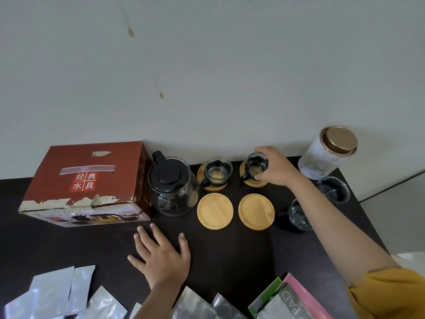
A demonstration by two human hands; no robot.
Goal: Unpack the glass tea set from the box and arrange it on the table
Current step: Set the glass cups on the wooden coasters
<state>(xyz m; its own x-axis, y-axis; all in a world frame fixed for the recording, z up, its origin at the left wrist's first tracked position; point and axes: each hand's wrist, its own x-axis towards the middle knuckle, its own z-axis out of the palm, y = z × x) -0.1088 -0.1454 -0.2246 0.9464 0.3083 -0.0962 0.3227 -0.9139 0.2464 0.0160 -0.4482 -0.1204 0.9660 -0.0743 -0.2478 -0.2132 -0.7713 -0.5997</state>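
A red cardboard box (pixel 85 183) lies on the dark table (pixel 230 254) at the left. Beside it stands a glass teapot (pixel 172 187) with a black lid. Several round bamboo coasters lie in a square. The back left coaster carries a glass cup (pixel 217 172). My right hand (pixel 273 166) grips a second glass cup (pixel 255 166) by its rim on the back right coaster (pixel 245 180). The two front coasters (pixel 215 211) (pixel 256 211) are bare. Two more glass cups (pixel 299 215) (pixel 333 189) stand at the right, partly behind my forearm. My left hand (pixel 161 256) rests flat on the table.
A white tin with a gold lid (pixel 328 153) stands at the back right by the wall. Silver foil pouches (pixel 57 293) lie along the table's near edge. Green, pink and grey packets (pixel 285 300) lie at the near right.
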